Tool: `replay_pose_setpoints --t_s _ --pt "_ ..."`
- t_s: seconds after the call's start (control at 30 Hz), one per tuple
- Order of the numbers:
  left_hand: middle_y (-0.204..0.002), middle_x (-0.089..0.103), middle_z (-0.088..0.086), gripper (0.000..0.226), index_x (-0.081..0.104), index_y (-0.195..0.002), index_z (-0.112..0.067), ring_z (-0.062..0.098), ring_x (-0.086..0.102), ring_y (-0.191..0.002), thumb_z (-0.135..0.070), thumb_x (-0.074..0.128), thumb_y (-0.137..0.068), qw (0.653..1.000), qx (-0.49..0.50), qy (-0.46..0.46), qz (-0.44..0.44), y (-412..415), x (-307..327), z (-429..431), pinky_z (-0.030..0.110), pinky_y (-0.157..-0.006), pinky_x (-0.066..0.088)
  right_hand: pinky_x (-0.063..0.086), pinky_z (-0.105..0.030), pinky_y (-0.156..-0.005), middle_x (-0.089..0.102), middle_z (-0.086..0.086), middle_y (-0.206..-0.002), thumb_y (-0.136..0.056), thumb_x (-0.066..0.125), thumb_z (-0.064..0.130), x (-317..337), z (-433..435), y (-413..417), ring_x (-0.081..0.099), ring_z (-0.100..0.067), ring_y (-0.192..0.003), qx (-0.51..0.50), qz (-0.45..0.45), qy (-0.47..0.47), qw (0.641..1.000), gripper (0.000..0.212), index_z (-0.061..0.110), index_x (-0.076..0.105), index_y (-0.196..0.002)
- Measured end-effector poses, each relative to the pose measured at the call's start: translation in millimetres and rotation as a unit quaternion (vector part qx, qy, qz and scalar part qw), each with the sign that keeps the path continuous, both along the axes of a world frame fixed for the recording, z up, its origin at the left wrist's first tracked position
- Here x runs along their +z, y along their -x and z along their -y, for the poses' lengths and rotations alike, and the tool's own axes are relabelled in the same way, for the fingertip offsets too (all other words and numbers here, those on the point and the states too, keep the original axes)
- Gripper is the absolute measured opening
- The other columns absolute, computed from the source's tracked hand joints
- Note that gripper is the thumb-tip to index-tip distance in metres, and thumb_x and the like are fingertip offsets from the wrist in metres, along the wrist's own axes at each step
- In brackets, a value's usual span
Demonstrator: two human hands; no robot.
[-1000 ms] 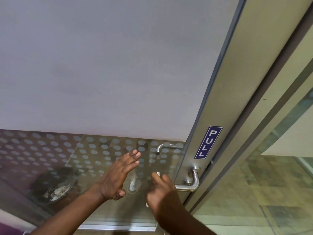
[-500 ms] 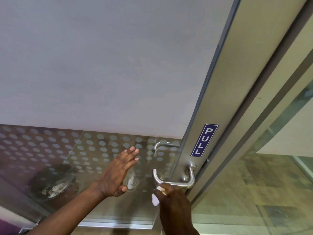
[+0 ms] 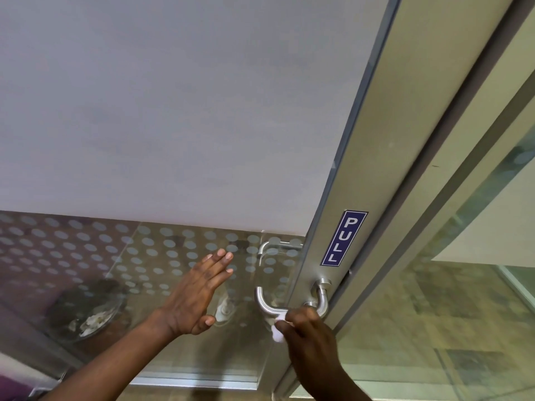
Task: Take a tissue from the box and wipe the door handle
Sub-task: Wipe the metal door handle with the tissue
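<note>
Wiping the door handle (image 3: 269,303) is the step in hand, judged from the right hand (image 3: 307,328) closed on a small wad of white tissue (image 3: 278,328) and pressed up against the underside of the lever's bar, about midway along it. Left hand (image 3: 197,296) open, fingers straight and together, held flat close to the dotted glass panel (image 3: 86,256), well to the left of the lever and gripping nothing; contact with the glass cannot be told. Handle mounted low on the metal door stile (image 3: 347,198), below the blue PULL sign (image 3: 344,237): long axis running roughly level across the door face, from the pivot neck (image 3: 321,293) at the stile out leftward over the glass, the free end curling back toward the door. Bare metal showing left of the tissue at that curled tip, and right of it at the bend near the neck. Next move, as a judgement: sliding the wad along the bar's length toward the tip, then back toward the neck, wrapping around the tube to reach the top and rear faces, with pressure light enough not to push the lever down. Tissue box nowhere in view.
</note>
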State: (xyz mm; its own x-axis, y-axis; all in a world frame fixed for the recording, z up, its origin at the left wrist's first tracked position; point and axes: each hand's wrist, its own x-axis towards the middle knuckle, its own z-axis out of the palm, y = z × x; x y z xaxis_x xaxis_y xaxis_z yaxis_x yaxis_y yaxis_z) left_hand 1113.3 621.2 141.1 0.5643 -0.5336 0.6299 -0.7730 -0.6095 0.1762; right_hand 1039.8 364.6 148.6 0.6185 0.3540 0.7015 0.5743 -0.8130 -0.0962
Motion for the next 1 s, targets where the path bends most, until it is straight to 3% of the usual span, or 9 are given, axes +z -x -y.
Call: replay_pose_setpoints --t_s 0.13,0.2,0.27,0.33,0.47,0.57,0.77,0.9,1.0 --pt "-0.163 0.01 0.006 0.081 0.038 -0.132 0.002 0.028 0.015 -0.148 -0.061 0.002 -0.096 1.0 0.0 0.005 0.007 0 0 2 0.039 -0.121 0.013 0.046 -0.025 -0.06 0.065 -0.003 -0.085 -0.093 0.051 0.019 -17 48 4 0.053 -0.018 -0.082 -0.05 0.005 -0.02 0.999 0.028 0.01 0.075 -0.081" --pt "-0.163 0.011 0.006 0.081 0.038 -0.132 0.002 0.028 0.015 -0.148 -0.061 0.002 -0.096 1.0 0.002 0.009 0.008 0 -1 3 0.04 -0.12 0.012 0.044 -0.02 -0.066 0.069 0.0 -0.08 -0.08 0.066 0.011 -17 66 6 0.055 -0.014 -0.081 -0.158 -0.057 -0.132 0.977 0.013 0.016 0.077 -0.077" --pt "-0.162 0.011 0.007 0.08 0.038 -0.133 0.002 0.029 0.016 -0.148 -0.061 0.003 -0.096 1.0 0.006 0.016 0.008 -1 -4 4 0.04 -0.12 0.013 0.039 -0.005 -0.07 0.071 0.012 -0.077 -0.067 0.078 0.013 -8 72 5 0.062 -0.004 -0.075 -0.24 -0.187 -0.344 0.888 0.021 0.033 0.075 -0.071" --pt "-0.162 0.013 0.008 0.08 0.038 -0.133 0.001 0.03 0.017 -0.147 -0.061 0.004 -0.096 1.0 0.01 0.027 0.005 -2 -8 5 0.041 -0.12 0.013 0.042 -0.006 -0.069 0.072 0.022 -0.072 -0.069 0.075 0.032 -2 67 -1 0.067 0.0 -0.065 -0.251 -0.264 -0.465 0.807 0.006 0.037 0.075 -0.072" --pt "-0.162 0.014 0.009 0.078 0.038 -0.134 0.0 0.03 0.017 -0.147 -0.061 0.005 -0.097 0.999 0.012 0.032 -0.001 -4 -13 7 0.041 -0.12 0.012 0.053 -0.02 -0.053 0.076 -0.002 -0.069 -0.076 0.071 0.001 8 55 -22 0.07 -0.014 -0.062 -0.17 -0.314 -0.688 0.632 0.013 0.009 0.075 -0.086" --pt "-0.162 0.015 0.01 0.078 0.037 -0.135 -0.001 0.031 0.018 -0.147 -0.061 0.006 -0.097 0.999 0.011 0.032 -0.001 -4 -15 6 0.041 -0.12 0.012 0.054 -0.018 -0.052 0.075 -0.005 -0.068 -0.079 0.066 -0.005 10 49 -27 0.07 -0.014 -0.062 -0.127 -0.328 -0.741 0.572 0.012 -0.001 0.071 -0.089" --pt "-0.162 0.014 0.01 0.077 0.038 -0.133 0.0 0.031 0.018 -0.147 -0.06 0.007 -0.097 1.0 0.01 0.029 0.002 -4 -13 6 0.041 -0.12 0.012 0.054 -0.018 -0.055 0.076 -0.006 -0.074 -0.079 0.052 -0.013 9 39 -20 0.071 -0.014 -0.066 -0.071 -0.365 -0.74 0.561 0.035 0.01 0.078 -0.081" --pt "-0.162 0.014 0.01 0.077 0.038 -0.135 -0.001 0.032 0.018 -0.147 -0.06 0.007 -0.097 1.0 0.013 0.023 0.003 -5 -16 4 0.041 -0.12 0.012 0.052 -0.019 -0.048 0.074 -0.016 -0.08 -0.078 0.04 -0.021 3 31 -18 0.068 -0.017 -0.062 -0.026 -0.426 -0.809 0.403 0.038 -0.003 0.066 -0.097" --pt "-0.162 0.014 0.01 0.077 0.037 -0.135 -0.001 0.031 0.017 -0.147 -0.06 0.007 -0.097 1.0 0.016 0.021 0.003 -6 -17 5 0.041 -0.12 0.012 0.051 -0.018 -0.046 0.072 -0.008 -0.073 -0.078 0.038 -0.022 -4 21 -12 0.065 -0.012 -0.056 -0.001 -0.435 -0.836 0.336 0.038 -0.001 0.062 -0.098"
